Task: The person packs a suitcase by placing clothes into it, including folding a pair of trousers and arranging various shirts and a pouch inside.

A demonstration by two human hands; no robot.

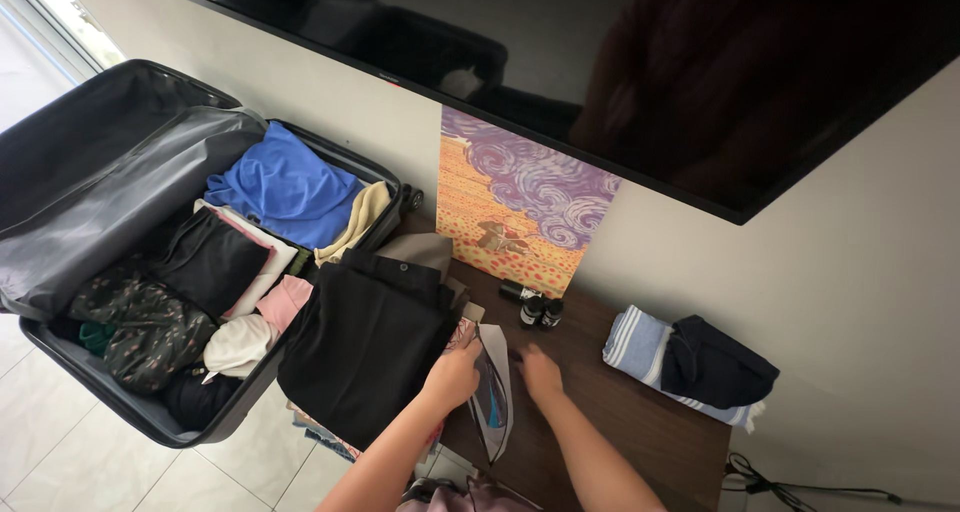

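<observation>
My left hand (453,375) rests on the right edge of a stack of folded clothes topped by a black garment (365,347) on a dark wooden table (640,422). Its fingers touch a thin grey and white patterned piece (493,390) at the stack's side. My right hand (540,374) lies flat on the table just right of that piece, fingers together, nothing visibly held. Both forearms come in from the bottom of the view.
An open grey suitcase (70,262) full of clothes, with a blue shirt (285,187) on top, stands on the tiled floor at left. A colourful painting (520,197) leans on the wall under a black screen (620,62). Small dark bottles (532,307), a striped towel (635,347) and a dark garment (715,367) lie on the table.
</observation>
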